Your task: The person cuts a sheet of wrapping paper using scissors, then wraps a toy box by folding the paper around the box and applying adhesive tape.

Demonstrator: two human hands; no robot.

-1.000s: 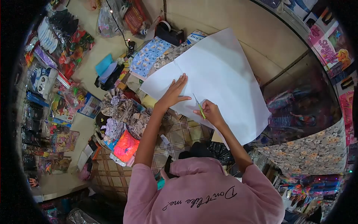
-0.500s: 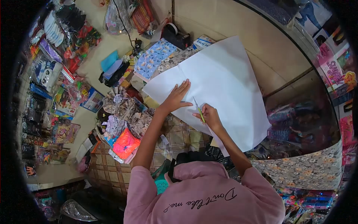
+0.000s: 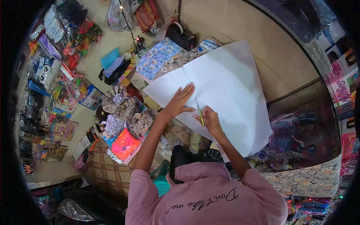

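Observation:
A large sheet of white paper lies at an angle in front of me, its lower corner hanging near my right forearm. My left hand rests on the paper's left part, fingers stretched out and thumb pointing right. Just right of that thumb, my right hand is closed on a slim pointed tool with a yellow-green handle. The tool's thin tip points up and away over the paper; whether it is a knife or scissors cannot be made out. A faint crease runs near the paper's upper left edge.
Left of the paper are gathered floral fabric pieces and a bright pink-orange packet. Beyond it lie folded blue floral cloth, a black tape dispenser and a small box. A curved glass edge borders the right.
The view has shifted slightly. Both hands keep nearly the same places on the paper, and the tool in my right hand stands a little more upright.

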